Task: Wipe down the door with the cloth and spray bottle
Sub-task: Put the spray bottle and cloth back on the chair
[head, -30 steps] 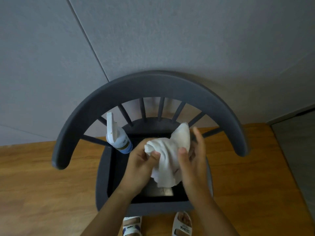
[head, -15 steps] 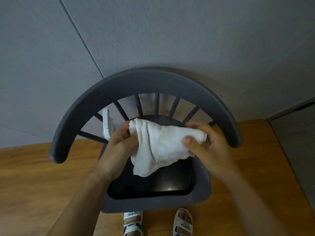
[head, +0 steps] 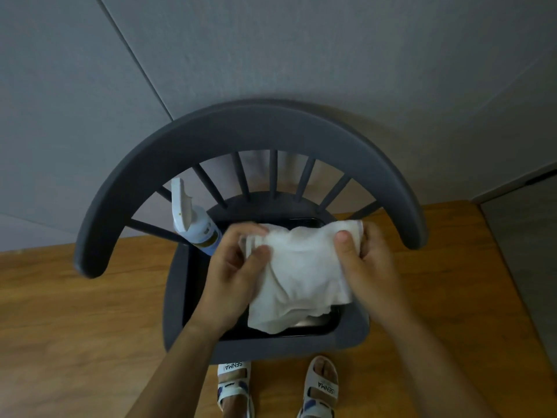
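Left hand (head: 232, 276) pinches the white cloth (head: 301, 276) at its upper left corner, thumb curled over a bunched fold; right hand (head: 366, 263) grips the upper right corner, thumb pressed on top. Cloth is soft, creased, off-white, stretched between the two hands and hanging in loose folds above the dark seat of the grey chair (head: 250, 128). White spray bottle (head: 196, 221) stands at the seat's back left corner, just beside the left hand, nozzle toward the spindles.
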Tool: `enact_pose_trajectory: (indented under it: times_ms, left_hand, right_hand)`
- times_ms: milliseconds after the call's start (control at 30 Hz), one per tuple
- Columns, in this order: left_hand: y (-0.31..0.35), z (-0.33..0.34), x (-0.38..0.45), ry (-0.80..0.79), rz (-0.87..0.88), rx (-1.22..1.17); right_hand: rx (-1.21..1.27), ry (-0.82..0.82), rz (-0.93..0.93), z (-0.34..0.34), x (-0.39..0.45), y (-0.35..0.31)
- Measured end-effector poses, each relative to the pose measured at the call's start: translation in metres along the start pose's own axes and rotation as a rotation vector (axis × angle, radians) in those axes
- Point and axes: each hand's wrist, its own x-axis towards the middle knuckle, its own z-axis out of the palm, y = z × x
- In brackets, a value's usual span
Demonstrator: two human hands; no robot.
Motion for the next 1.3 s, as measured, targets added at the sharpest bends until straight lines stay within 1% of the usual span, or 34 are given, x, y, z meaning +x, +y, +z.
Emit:
enact_pose_trajectory:
  times_ms: [67, 100, 167, 267, 333, 400, 467, 533, 633, 767, 867, 1000, 1100, 1233, 1300]
  left_hand:
    - [-0.007, 0.000, 0.000, 0.029, -0.031, 0.044]
    - [-0.009, -0.001, 0.000, 0.019, -0.044, 0.029]
    - [-0.011, -0.003, 0.001, -0.076, -0.064, -0.001]
    - [-0.023, -0.007, 0.005, -0.242, -0.130, 0.115]
    - [-0.039, -0.007, 0.008, -0.269, -0.178, 0.162]
    - [-0.057, -0.004, 0.009, -0.226, -0.174, 0.218]
    - [-0.076, -0.002, 0.011, -0.162, -0.142, 0.287]
    - [-0.091, -0.001, 0.018, -0.133, -0.197, 0.253]
    - [-0.108, -0.004, 0.031, -0.197, -0.338, 0.264]
    - [-0.122, -0.010, 0.051, -0.265, -0.428, 0.364]
    - [-0.131, -0.009, 0.066, -0.264, -0.427, 0.504]
    - [-0.139, 0.001, 0.078, -0.273, -0.447, 0.656]
    - [-0.143, 0.003, 0.081, -0.263, -0.425, 0.751]
    - [-0.147, 0.004, 0.078, -0.203, -0.383, 0.809]
    - [-0.149, 0.004, 0.076, -0.209, -0.355, 0.799]
  right_hand:
    - [0.125, -0.145, 0.087, -0.005, 0.001, 0.004]
    - [0.140, -0.183, 0.072, -0.008, 0.000, 0.007]
    - [0.099, -0.161, -0.034, -0.009, -0.002, 0.010]
    - [0.059, -0.046, -0.170, -0.007, -0.002, 0.016]
    - [-0.025, -0.046, -0.194, -0.005, 0.001, 0.027]
    - [-0.110, -0.087, -0.155, 0.000, 0.006, 0.042]
    - [-0.124, -0.134, -0.059, 0.006, 0.014, 0.056]
    - [-0.101, -0.198, 0.032, 0.012, 0.026, 0.069]
    - [-0.184, -0.350, 0.100, 0.018, 0.048, 0.088]
    - [-0.405, -0.429, 0.057, 0.029, 0.078, 0.098]
    - [-0.507, -0.416, 0.023, 0.038, 0.095, 0.106]
    - [-0.616, -0.374, 0.064, 0.051, 0.103, 0.119]
    - [-0.664, -0.328, 0.071, 0.056, 0.101, 0.125]
    - [-0.687, -0.263, 0.087, 0.056, 0.097, 0.126]
    - [-0.682, -0.232, 0.106, 0.056, 0.095, 0.125]
